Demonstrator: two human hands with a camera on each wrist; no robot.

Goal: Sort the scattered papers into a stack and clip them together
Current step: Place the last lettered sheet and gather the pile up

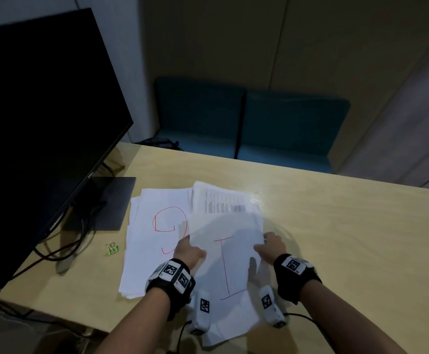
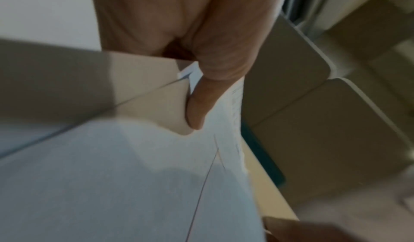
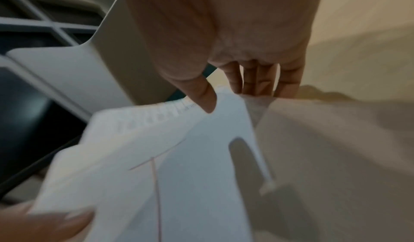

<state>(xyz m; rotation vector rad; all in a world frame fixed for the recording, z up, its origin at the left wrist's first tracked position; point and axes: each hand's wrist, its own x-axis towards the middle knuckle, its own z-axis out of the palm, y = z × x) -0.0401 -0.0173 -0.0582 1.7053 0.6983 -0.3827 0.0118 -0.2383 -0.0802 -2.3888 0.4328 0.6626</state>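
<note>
Two loose groups of white paper sheets are what the work amounts to so far. One bundle, topped by a sheet with a red hand-drawn line figure (image 1: 227, 267), is held up off the pale wooden table (image 1: 348, 238) by both hands: the left hand (image 1: 189, 252) pinches its left edge, thumb on top, and the right hand (image 1: 272, 247) pinches its right edge, thumb on top and fingers underneath. A printed sheet (image 1: 221, 200) peeks out at the bundle's far end. The second group, a fanned, uneven pile whose top sheet bears a red loop (image 1: 154, 238), lies on the table just left of the held bundle. The small green binder clip (image 1: 112, 249) sits untouched beside that pile, near the black monitor (image 1: 37, 123). By my reading, gathering is roughly halfway: merging the two groups, squaring the edges and clipping are all left.
</note>
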